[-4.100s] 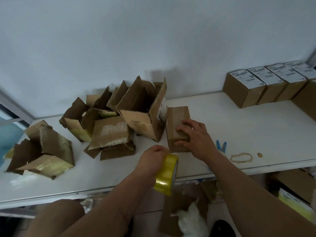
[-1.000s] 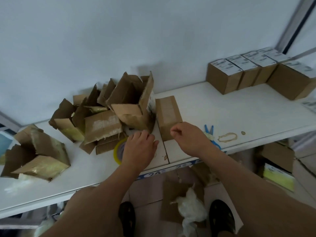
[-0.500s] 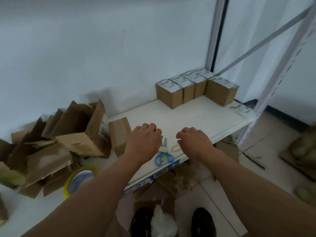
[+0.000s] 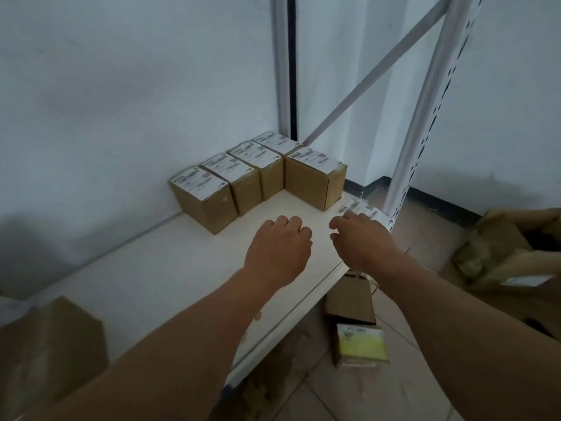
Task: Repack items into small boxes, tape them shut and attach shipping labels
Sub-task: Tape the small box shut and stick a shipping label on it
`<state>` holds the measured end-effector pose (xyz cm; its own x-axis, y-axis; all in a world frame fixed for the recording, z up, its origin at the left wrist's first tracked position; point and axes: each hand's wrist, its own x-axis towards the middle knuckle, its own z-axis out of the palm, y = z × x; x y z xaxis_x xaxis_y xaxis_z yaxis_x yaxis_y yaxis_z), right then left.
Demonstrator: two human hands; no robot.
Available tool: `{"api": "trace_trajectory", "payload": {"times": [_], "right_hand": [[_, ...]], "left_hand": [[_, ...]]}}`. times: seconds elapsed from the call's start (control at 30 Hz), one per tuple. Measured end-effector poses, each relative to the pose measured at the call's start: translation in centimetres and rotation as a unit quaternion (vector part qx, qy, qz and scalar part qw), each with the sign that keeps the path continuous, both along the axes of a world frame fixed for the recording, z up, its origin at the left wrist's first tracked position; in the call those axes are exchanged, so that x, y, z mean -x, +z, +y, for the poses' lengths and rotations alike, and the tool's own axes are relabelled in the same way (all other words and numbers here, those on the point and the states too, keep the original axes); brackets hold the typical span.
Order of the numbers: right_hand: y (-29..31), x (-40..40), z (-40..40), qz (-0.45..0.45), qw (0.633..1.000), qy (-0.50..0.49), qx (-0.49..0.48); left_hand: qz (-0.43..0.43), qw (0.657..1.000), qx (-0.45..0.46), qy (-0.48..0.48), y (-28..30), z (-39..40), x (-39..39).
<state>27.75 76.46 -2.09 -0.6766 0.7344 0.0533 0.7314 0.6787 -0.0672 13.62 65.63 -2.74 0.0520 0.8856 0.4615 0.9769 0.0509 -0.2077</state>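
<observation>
Several small brown boxes with white shipping labels on top stand in a row against the wall at the back of the white shelf; one more labelled box stands in front of the row's right end. Loose shipping labels lie flat at the shelf's right corner. My right hand hovers just short of them, fingers loosely curved, its fingertips at the labels' near edge. My left hand hangs over the bare shelf beside it, fingers loosely curled, holding nothing. A plain brown box, blurred, sits at the lower left.
A perforated metal upright and a diagonal brace bound the shelf's right end. On the floor below lie a cardboard box, a yellow-green packet and opened cartons to the right.
The view swung right, away from the torn cartons, tape roll and scissors. My left hand let go of the tape roll, and both hands moved right toward the labels.
</observation>
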Motion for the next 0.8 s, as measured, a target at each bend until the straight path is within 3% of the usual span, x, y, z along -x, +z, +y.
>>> {"api": "trace_trajectory", "payload": {"times": [0.3,0.47,0.8], "right_hand": [[-3.3,0.7,9.8,0.053,0.991,-0.115,0.048],[-5.1,1.3,12.4,0.032,0.985,-0.136,0.097],[-5.7,1.9,13.7,-0.025,0.987,-0.151,0.05]], "left_hand": [[-0.028,0.999,-0.004,-0.02,-4.2,8.5,0.5],[-0.059,0.998,-0.002,-0.005,-6.3,11.4,0.8],[-0.123,0.992,-0.033,0.015,-8.8,13.1,1.4]]}}
